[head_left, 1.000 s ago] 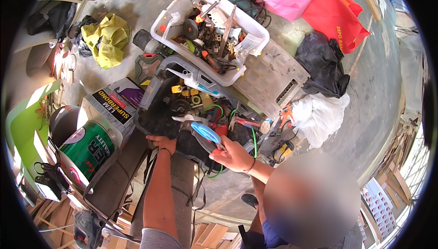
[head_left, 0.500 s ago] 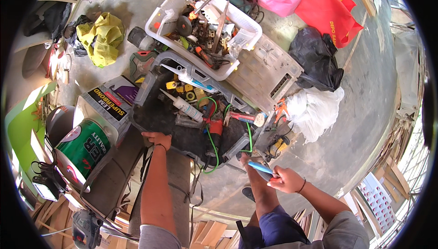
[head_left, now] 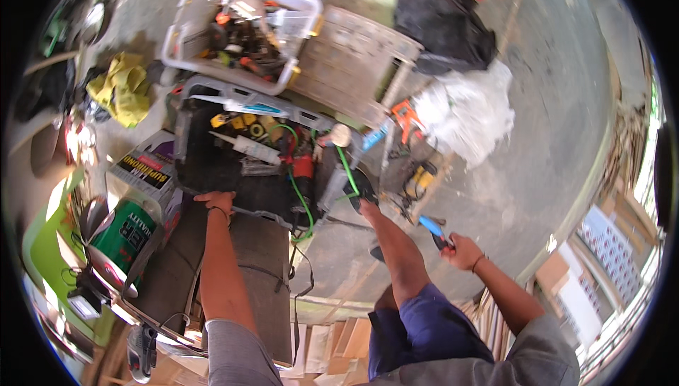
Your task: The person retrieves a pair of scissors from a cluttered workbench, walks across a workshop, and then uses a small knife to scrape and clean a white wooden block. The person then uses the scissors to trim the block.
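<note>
My left hand (head_left: 216, 201) grips the near edge of an open black toolbox (head_left: 201, 160), fingers curled over its rim. Inside the box lie a white sealant tube (head_left: 256, 150), a red corded power tool (head_left: 303, 174) with a green cable, and yellow tape measures (head_left: 237, 121). A mallet-like head (head_left: 340, 135) shows at the box's right side. Out to the right, clear of the box, my right hand (head_left: 463, 252) is closed around a slim blue-and-black hand tool (head_left: 433, 230), its blue end pointing up and left. Blur hides its exact kind.
Behind the toolbox stands a white bin (head_left: 191, 32) full of tools, with its lid (head_left: 353, 54) beside it. Black (head_left: 445, 25) and white plastic bags (head_left: 470, 117) lie at right. A green can (head_left: 126, 234) stands left. My leg (head_left: 396, 252) is between my arms.
The view has shifted, so the bin and toolbox appear further left. My right hand has carried the blue tool rightward, away from my leg. My left hand stays on the toolbox edge.
</note>
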Tool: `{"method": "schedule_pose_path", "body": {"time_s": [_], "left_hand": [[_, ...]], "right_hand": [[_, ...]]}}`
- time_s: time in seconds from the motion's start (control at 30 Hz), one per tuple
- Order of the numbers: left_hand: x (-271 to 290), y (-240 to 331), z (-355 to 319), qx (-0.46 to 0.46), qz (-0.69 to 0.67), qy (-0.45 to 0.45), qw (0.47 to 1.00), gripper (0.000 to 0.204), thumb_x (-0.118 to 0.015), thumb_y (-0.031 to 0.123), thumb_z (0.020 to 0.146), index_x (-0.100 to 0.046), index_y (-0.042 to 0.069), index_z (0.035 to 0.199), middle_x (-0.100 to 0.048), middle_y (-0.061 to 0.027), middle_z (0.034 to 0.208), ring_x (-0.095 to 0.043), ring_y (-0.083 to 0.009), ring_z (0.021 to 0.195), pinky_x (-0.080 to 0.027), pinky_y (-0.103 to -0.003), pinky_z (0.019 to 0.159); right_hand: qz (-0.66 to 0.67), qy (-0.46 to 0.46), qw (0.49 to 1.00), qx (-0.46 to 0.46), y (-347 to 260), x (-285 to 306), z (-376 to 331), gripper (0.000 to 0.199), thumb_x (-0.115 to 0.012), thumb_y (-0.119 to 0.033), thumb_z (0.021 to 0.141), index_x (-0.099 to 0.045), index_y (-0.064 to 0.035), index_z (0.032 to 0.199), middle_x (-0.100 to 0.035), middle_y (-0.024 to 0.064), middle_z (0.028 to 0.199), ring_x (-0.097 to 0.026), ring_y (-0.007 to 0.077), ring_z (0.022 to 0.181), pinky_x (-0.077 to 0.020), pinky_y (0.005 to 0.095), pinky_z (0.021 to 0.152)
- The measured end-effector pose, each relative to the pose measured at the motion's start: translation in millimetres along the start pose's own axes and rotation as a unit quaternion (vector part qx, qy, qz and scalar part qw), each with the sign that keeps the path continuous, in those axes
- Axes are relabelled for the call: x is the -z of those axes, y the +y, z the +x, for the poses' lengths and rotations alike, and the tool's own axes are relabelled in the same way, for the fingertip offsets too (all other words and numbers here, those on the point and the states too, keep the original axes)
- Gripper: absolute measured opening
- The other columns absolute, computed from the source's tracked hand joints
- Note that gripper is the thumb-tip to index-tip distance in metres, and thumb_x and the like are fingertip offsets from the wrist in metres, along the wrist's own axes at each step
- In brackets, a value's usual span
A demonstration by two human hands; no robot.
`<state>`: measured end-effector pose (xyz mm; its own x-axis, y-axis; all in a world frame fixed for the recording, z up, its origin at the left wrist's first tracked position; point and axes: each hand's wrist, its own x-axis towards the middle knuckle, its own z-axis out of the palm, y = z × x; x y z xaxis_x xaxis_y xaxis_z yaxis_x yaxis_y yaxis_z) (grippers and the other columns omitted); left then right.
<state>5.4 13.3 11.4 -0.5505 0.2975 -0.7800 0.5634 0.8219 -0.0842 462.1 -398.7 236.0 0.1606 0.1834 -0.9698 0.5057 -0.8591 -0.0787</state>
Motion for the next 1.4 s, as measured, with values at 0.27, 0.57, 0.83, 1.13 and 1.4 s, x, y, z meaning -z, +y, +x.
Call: {"method": "schedule_pose_path", "body": {"time_s": [0.27,0.57,0.83,1.13,1.4], "left_hand": [[-46.3,-28.4,-27.0,-0.146,0.019,0.238,0.960,0.086,-0.067,0.019,0.082,-0.013,0.006,0.148,-0.019,-0.0273,0.148,-0.039,-0.0475,0.125,-0.043,-0.051,0.099],[-155.8,-147.7,-233.7,-0.449,0.026,0.180,0.875,0.088,-0.072,0.023,0.078,-0.020,-0.004,0.144,-0.016,-0.0341,0.143,-0.025,-0.0498,0.132,-0.032,-0.051,0.106],[-79.3,-284.8,-498.1,0.013,-0.225,-0.580,0.783,0.092,-0.054,0.068,0.083,-0.032,-0.001,0.140,-0.046,-0.0214,0.134,-0.049,-0.0344,0.118,-0.044,-0.046,0.093],[6.0,-317.5,-643.5,-0.114,-0.403,-0.564,0.712,0.016,-0.063,0.019,0.090,-0.056,0.008,0.081,-0.056,-0.0033,0.072,-0.057,-0.0186,0.070,-0.050,-0.036,0.072],[-4.8,-380.2,-594.1,-0.305,-0.171,-0.297,0.888,0.022,-0.065,0.026,0.084,-0.058,0.005,0.083,-0.061,-0.0089,0.076,-0.062,-0.0186,0.067,-0.051,-0.035,0.059]], "right_hand": [[0.166,0.027,0.985,-0.023,92.2,-41.6,-37.5,0.044,-0.074,-0.037,0.072,-0.052,-0.0003,0.082,-0.059,0.0179,0.072,-0.058,0.0333,0.068,-0.0463,0.0397,0.065],[0.258,0.182,0.949,0.017,127.6,-134.5,-102.7,0.040,-0.073,-0.035,0.076,-0.052,-0.0016,0.079,-0.058,0.0168,0.069,-0.057,0.0325,0.063,-0.0454,0.0405,0.061],[0.200,0.217,0.889,0.349,58.6,-135.4,-275.1,0.031,-0.066,-0.038,0.082,-0.055,-0.0088,0.083,-0.063,0.0142,0.068,-0.063,0.0373,0.067,-0.0475,0.0468,0.060],[0.059,0.194,0.815,0.543,46.7,-110.3,-406.3,0.032,-0.066,-0.040,0.083,-0.055,-0.0102,0.085,-0.062,0.0138,0.069,-0.062,0.0368,0.067,-0.0456,0.0470,0.059],[0.171,0.322,0.797,0.482,160.0,-74.9,-456.9,0.023,-0.071,-0.025,0.080,-0.060,-0.0057,0.074,-0.061,0.0112,0.068,-0.060,0.0288,0.061,-0.0449,0.0370,0.056]]}}
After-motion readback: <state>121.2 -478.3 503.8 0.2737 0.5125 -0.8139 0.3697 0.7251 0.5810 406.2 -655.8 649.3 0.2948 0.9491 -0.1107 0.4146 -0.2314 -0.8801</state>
